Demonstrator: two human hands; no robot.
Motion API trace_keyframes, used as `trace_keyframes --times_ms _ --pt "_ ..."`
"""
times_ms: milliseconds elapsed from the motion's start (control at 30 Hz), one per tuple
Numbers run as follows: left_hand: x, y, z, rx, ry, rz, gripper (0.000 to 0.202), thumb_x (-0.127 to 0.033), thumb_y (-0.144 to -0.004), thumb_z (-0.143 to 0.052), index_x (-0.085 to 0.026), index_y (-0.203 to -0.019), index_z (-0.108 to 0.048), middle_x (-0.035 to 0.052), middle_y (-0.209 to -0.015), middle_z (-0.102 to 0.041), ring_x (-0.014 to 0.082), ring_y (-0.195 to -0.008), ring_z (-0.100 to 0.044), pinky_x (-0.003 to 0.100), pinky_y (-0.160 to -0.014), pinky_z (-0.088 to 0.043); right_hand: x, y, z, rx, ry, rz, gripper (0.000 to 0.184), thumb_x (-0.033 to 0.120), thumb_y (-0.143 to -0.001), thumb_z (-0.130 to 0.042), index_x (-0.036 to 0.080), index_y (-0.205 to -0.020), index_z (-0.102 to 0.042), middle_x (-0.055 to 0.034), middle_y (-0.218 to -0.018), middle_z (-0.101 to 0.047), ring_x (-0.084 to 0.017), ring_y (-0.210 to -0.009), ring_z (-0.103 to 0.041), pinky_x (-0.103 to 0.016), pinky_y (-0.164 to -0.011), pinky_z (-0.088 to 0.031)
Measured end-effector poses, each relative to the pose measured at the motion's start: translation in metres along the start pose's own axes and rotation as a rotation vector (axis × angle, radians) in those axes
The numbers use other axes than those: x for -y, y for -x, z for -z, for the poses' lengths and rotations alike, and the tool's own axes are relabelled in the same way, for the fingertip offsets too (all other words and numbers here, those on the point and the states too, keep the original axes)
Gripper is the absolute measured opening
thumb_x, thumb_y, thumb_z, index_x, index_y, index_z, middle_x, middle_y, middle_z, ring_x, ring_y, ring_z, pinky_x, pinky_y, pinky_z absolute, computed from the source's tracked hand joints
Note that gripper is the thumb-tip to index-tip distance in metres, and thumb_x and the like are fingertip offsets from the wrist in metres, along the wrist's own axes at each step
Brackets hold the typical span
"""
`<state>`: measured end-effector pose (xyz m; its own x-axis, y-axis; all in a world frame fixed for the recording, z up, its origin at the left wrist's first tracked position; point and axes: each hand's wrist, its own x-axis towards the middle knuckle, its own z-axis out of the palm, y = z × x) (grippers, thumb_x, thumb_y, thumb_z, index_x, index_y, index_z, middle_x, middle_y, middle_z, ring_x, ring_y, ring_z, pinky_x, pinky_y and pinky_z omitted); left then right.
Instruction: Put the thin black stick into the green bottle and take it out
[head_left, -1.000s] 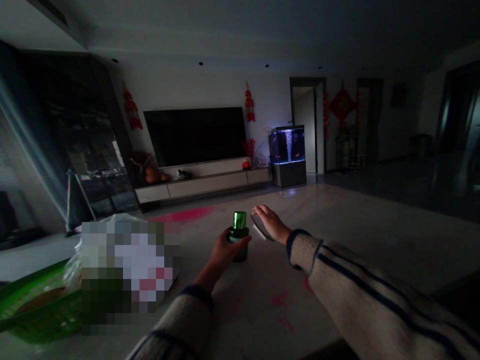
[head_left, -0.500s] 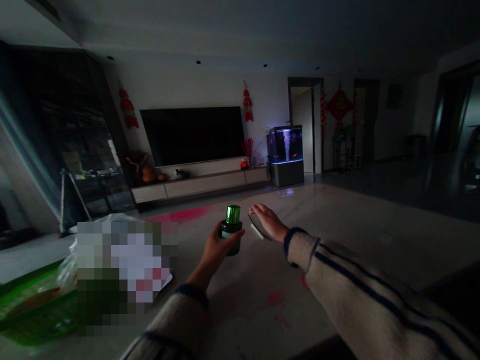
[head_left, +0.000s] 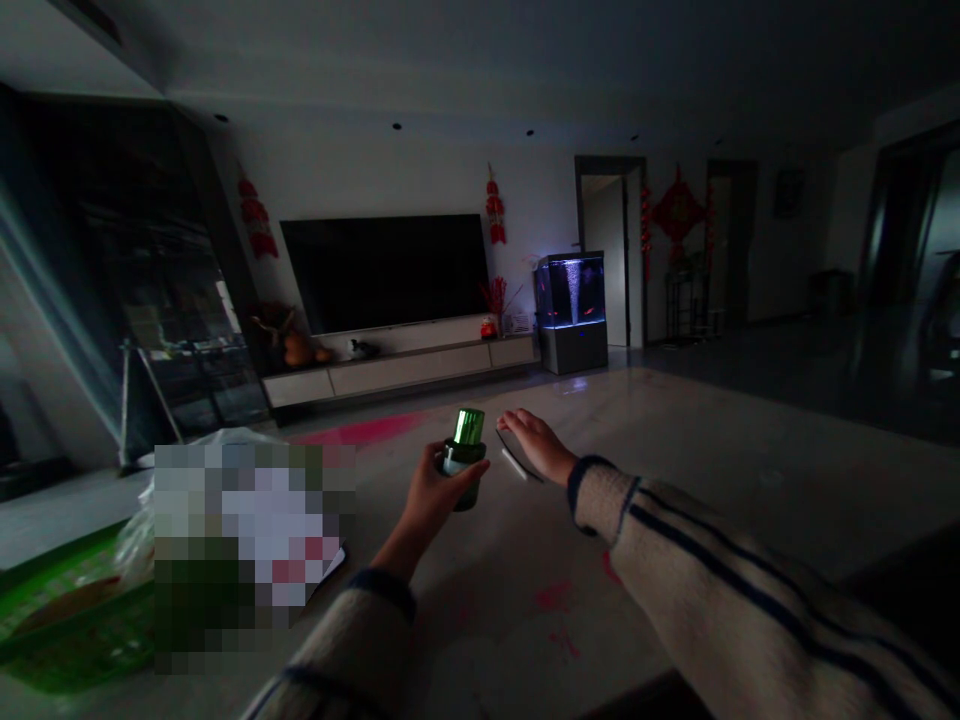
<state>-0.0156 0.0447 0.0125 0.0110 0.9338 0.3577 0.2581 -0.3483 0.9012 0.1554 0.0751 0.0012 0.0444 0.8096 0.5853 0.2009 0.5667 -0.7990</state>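
My left hand [head_left: 429, 492] is wrapped around a small dark bottle [head_left: 463, 466] with a shiny green cap, held just above the pale table [head_left: 675, 470] and tilted a little to the right. My right hand [head_left: 534, 444] lies flat, fingers stretched out, on a thin dark flat object with a light edge [head_left: 516, 463] on the table, right beside the bottle. Both sleeves are cream with dark stripes.
A green basket [head_left: 67, 625] and a plastic bag sit at the table's left. Red marks [head_left: 555, 598] stain the tabletop near me. Beyond are a TV [head_left: 386, 270] on a low cabinet, a lit fish tank [head_left: 571, 292] and a doorway.
My left hand has lifted the green-capped bottle slightly off the table and tipped it to the right. My right hand stays flat on the dark object.
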Motion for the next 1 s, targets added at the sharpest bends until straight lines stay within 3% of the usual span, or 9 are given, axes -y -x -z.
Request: trace_keyframes --times_ms 167,400,767,1000 --pt "-0.002 0.002 -0.001 0.038 0.026 -0.036 0.057 -0.042 -0.049 -0.072 -0.016 -0.093 -0.048 0.0034 -0.081 -0.062 0.0146 -0.064 -0.060 0.024 -0.055 -0.046 0.008 0.002 0.000 0.042 -0.078 -0.008 0.038 0.054 -0.076 -0.043 0.018 -0.081 -0.055 -0.0035 -0.085 -0.060 -0.015 -0.087 -0.055 -0.031 -0.084 -0.038" --pt "0.002 0.005 -0.005 0.085 -0.068 -0.092 0.054 -0.041 -0.048 -0.073 -0.015 -0.089 -0.048 -0.0001 -0.074 -0.059 0.0119 -0.060 -0.056 0.023 -0.053 -0.044 0.026 0.011 -0.010 0.261 -0.324 -0.080 0.034 0.042 -0.062 -0.066 0.017 -0.081 -0.053 -0.0006 -0.080 -0.060 -0.013 -0.076 -0.056 -0.027 -0.073 -0.042" --pt "0.005 0.006 -0.005 0.100 -0.166 -0.144 0.056 -0.042 -0.049 -0.072 -0.014 -0.092 -0.051 0.0014 -0.077 -0.059 0.0124 -0.063 -0.056 0.023 -0.054 -0.045 0.032 0.016 -0.010 0.200 -0.338 -0.169 0.032 0.036 -0.058 -0.070 0.017 -0.077 -0.054 0.0019 -0.072 -0.057 -0.011 -0.066 -0.055 -0.024 -0.061 -0.044" --pt "0.005 0.005 -0.005 0.159 -0.054 -0.156 0.062 -0.040 -0.054 -0.071 -0.015 -0.106 -0.047 0.0030 -0.086 -0.059 0.0118 -0.065 -0.058 0.024 -0.056 -0.048 0.037 0.013 -0.007 0.187 -0.372 -0.097 0.028 0.033 -0.059 -0.070 0.016 -0.077 -0.055 0.0022 -0.073 -0.058 -0.010 -0.069 -0.055 -0.023 -0.066 -0.042"
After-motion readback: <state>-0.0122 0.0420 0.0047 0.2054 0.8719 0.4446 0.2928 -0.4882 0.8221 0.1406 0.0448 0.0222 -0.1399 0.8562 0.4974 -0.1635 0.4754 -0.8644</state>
